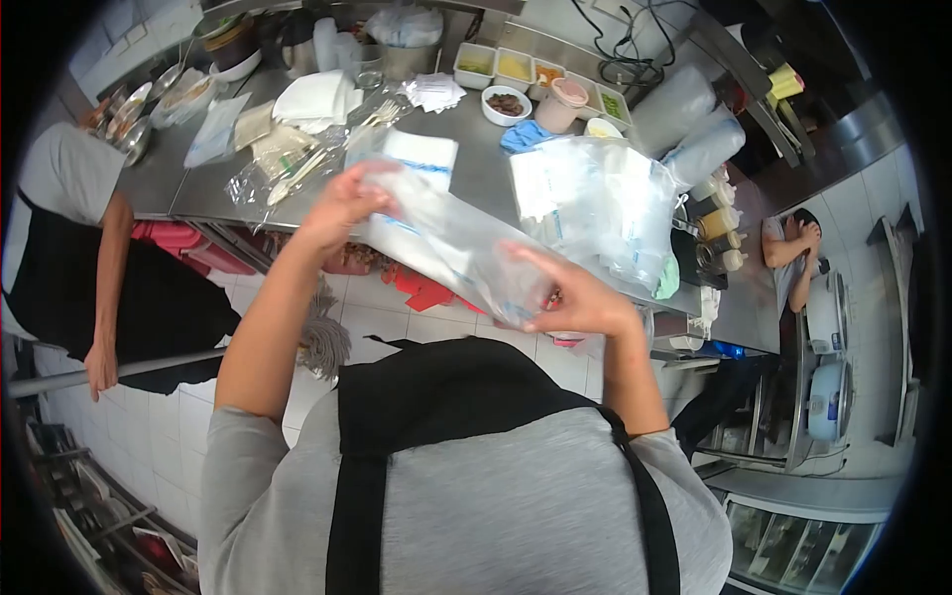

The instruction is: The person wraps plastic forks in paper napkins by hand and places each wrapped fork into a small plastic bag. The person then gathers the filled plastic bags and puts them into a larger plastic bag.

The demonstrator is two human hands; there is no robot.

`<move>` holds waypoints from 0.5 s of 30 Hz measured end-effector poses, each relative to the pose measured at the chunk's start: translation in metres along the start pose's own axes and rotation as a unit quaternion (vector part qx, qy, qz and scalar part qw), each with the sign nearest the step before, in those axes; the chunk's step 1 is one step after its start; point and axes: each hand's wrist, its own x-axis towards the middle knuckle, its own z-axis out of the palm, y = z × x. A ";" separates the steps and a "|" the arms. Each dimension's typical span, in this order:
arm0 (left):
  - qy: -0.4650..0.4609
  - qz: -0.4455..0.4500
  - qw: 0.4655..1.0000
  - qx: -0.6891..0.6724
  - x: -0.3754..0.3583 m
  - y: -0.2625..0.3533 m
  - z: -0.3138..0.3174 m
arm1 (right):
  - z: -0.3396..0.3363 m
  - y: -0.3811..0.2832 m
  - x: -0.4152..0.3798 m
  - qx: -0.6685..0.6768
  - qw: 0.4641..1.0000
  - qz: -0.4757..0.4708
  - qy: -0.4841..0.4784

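So the person's got a clear plastic bag (446, 233) stretched between both hands, held up over the front edge of the steel worktop (476, 159). Left hand (585, 297) grips one end, right hand (347, 203) pinches the other, a bit blurry. Folded white cloths (421, 157) sit just beyond, and a blue cloth (527, 136) lies near the white bowl of dark food (506, 105).
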 end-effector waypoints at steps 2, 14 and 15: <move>0.044 0.045 0.998 -0.002 0.001 0.010 -0.007 | -0.032 0.006 -0.026 0.095 0.988 0.119 -0.016; -0.130 -0.002 0.981 0.148 0.205 0.016 0.082 | -0.138 0.110 -0.120 0.032 0.977 0.149 0.147; -0.157 -0.005 0.976 0.150 0.232 0.003 0.093 | -0.143 0.117 -0.127 0.027 0.975 0.159 0.153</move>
